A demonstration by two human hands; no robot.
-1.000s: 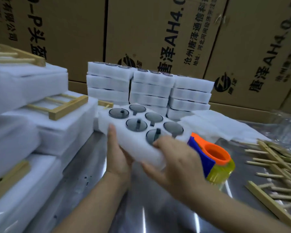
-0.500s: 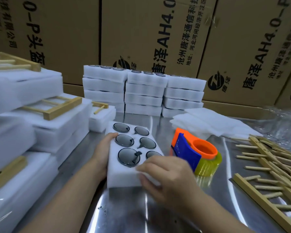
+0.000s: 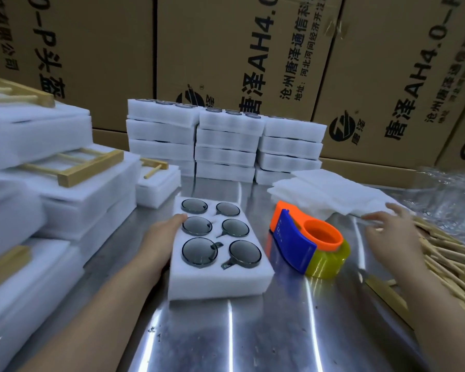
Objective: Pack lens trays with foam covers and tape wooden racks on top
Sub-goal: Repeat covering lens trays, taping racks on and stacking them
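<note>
Cartons: brown, stacked behind the lens tray, printed "唐泽 AH4.0", "沧州唐泽通信科" and a 河北河间 address line.
Lens tray: white foam holding six dark lenses, flat on the steel table.
Left hand: fingers straight, resting against the tray's left wall.
Right hand: right of the tray, beyond the tape dispenser; fingers spread, holding nothing, near the foam covers and wooden racks.

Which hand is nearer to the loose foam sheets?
Right. The right hand hovers at the near edge of the foam sheets; the left hand rests against the lens tray, well to their left.
</note>
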